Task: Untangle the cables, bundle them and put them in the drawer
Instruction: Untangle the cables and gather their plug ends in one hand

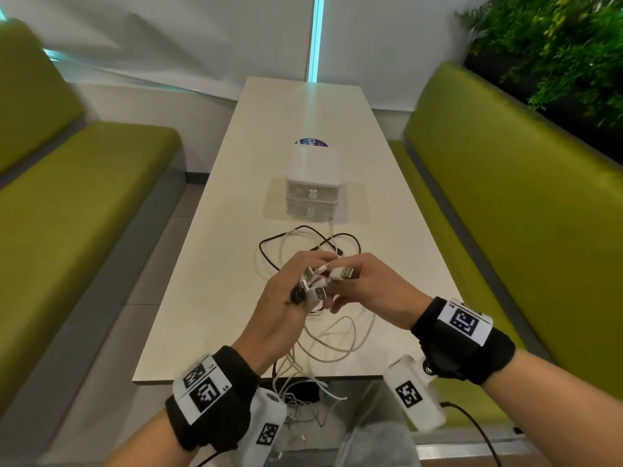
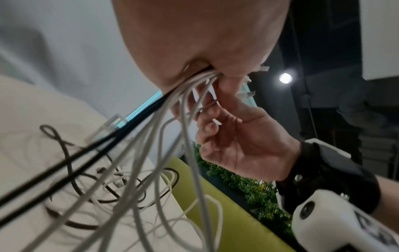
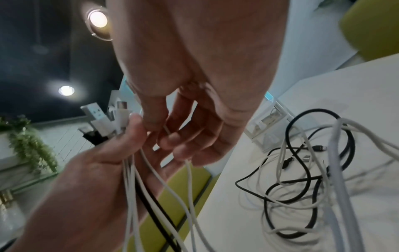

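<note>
**Several plug ends gathered, most cable loose**

Several cables (image 1: 313,251), white and black. Plug ends bunched in the left hand (image 1: 286,298), whose fingers curl round the cords above the near end of the table (image 1: 209,264). The remaining length lies in crossing loops on the tabletop and trails over the near edge.

Right hand (image 1: 371,288): fingers pinch one white USB plug (image 1: 344,274) just beside the bunch.

Drawer unit (image 1: 313,183): small, white, two drawers, both closed, farther along the table, its front near the far loops.

Risks, as I judge them: pulling on the gathered ends could tighten the crossings into knots; hanging strands may snag the table edge; a dragged loop could shift the light drawer unit.

Writing: a blue round sticker (image 1: 312,142) behind the unit reads "Cl…", the remainder hidden. Wrist bands (image 1: 202,382) carry square black-and-white code markers; their small lettering is illegible.
</note>
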Available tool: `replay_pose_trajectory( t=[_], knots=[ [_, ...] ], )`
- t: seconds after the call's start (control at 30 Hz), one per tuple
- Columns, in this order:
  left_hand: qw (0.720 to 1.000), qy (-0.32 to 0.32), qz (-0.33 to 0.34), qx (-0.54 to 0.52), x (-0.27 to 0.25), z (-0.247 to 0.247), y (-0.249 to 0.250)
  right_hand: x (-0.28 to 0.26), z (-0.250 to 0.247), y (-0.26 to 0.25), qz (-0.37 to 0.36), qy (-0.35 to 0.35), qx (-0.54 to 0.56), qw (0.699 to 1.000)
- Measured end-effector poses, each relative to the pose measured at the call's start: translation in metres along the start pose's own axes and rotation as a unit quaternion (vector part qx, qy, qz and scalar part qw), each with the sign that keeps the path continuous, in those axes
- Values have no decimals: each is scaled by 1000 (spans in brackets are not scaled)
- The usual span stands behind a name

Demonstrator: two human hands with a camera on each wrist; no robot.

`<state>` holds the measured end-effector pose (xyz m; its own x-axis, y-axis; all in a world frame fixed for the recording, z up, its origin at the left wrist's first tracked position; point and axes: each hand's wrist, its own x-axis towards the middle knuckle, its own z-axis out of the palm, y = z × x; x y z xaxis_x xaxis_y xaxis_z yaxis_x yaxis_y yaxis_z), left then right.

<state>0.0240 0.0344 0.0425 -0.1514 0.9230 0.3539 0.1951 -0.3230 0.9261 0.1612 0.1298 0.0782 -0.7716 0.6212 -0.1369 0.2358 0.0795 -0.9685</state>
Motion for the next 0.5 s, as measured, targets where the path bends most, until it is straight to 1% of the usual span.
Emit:
replay_pose_trajectory(
  t=[0.13,0.2,0.3,0.4,0.5],
  knots=[
    [996,46,-37,-60,-2,1,-3,7,6,3,-19,29,-57,998],
    [993,71,-53,-83,-2,2,-5,10,9,4,-25,44,-68,996],
    [986,100,-67,-113,-3,3,-8,12,15,4,-53,42,-81,994],
    [983,105,-73,-132,-3,1,-11,13,18,4,-89,57,-50,993],
    [984,100,-61,-135,-4,-1,-9,14,20,6,-91,71,-8,993]
  ],
)
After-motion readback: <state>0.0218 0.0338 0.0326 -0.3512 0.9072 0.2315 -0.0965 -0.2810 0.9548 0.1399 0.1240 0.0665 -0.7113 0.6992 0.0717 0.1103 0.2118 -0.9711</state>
